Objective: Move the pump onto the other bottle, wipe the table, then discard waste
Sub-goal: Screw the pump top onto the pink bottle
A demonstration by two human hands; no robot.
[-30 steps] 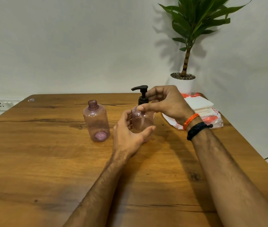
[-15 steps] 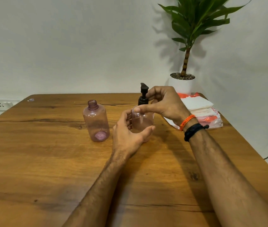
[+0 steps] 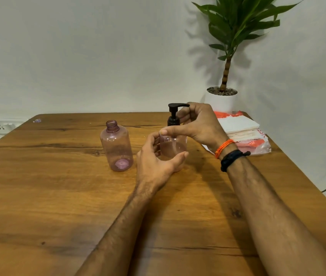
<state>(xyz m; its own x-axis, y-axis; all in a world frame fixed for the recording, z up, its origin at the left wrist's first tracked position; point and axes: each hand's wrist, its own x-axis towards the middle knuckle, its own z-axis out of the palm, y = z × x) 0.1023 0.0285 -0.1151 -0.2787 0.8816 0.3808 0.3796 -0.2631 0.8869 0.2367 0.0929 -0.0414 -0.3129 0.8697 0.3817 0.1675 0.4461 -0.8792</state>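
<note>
Wooden table (image 3: pixel 38 196) against a plain white wall, potted plant (image 3: pixel 225 62) at the far right corner, wall socket (image 3: pixel 1 127) off the left edge. Your left hand (image 3: pixel 156 162) wraps the lower body of the pink bottle (image 3: pixel 173 146), thumb in front, fingers curled behind it. Your right hand (image 3: pixel 199 124) pinches the collar of the black pump (image 3: pixel 175 115). Change: the pump nozzle points right toward your right hand now; half a second ago it faced the camera, a second ago it pointed left. So you're twisting it, roughly half a turn so far, and the bottle hasn't shifted. Pump is seated on the neck, not lifted; judged as mid-unscrew, early in the task. Empty open-necked bottle (image 3: pixel 116 146) stands upright just left of your left hand, apart from it, ready to receive the pump. Pack of white tissues (image 3: pixel 239 126) on an orange-and-clear wrapper sits behind your right wrist, untouched; wiping and discarding not started.
</note>
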